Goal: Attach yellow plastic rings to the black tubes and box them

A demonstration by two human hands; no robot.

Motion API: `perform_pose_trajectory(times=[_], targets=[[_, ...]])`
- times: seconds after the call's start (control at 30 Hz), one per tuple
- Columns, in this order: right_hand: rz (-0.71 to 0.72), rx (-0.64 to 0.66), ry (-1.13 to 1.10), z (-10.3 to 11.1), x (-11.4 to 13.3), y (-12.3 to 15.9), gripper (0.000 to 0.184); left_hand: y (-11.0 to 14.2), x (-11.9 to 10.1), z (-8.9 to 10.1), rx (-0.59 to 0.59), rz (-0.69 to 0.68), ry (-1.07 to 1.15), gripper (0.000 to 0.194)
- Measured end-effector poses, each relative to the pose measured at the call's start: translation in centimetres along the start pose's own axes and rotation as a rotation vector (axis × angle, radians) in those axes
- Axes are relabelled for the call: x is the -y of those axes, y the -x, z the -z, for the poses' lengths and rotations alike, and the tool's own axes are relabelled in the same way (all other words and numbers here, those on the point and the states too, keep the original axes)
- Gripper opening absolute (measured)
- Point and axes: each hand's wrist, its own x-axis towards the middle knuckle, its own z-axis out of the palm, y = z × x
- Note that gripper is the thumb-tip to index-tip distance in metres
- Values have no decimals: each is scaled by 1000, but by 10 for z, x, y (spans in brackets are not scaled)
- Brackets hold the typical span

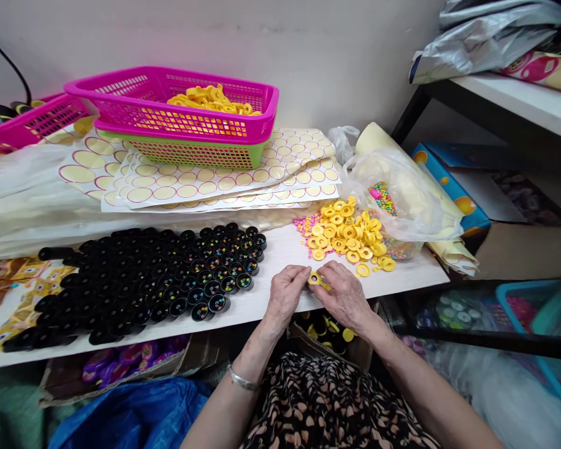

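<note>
Just over the front edge of the table, my left hand (286, 292) and my right hand (342, 292) meet at a small yellow plastic cap (314, 279). It has a round opening with a dark centre and a short tab. Fingertips of both hands are closed on it, hiding part of its rim. Beyond my right hand lies a heap of similar yellow caps (350, 232) with small pink beads (305, 226) around it. To the left of my hands stand many small black cups (177, 307) in close rows, several with coloured beads inside.
A pink basket (168, 125) of yellow parts sits in a green basket (191, 153) on sticker sheets (303, 168). A plastic bag of coloured beads (402, 193) lies at the right. Below the table are a box of black and yellow pieces (327, 333) and a blue bag (135, 415).
</note>
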Motion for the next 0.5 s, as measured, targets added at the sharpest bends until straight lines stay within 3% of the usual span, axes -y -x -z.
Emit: perform_pose_trajectory(times=[0.3, 0.5], targets=[[-313, -41, -679, -12, -8, 2, 22, 1, 6, -10, -13, -54, -131, 22], [-506, -82, -740, -26, -2, 0, 30, 2, 1, -13, -28, -82, -121, 20]])
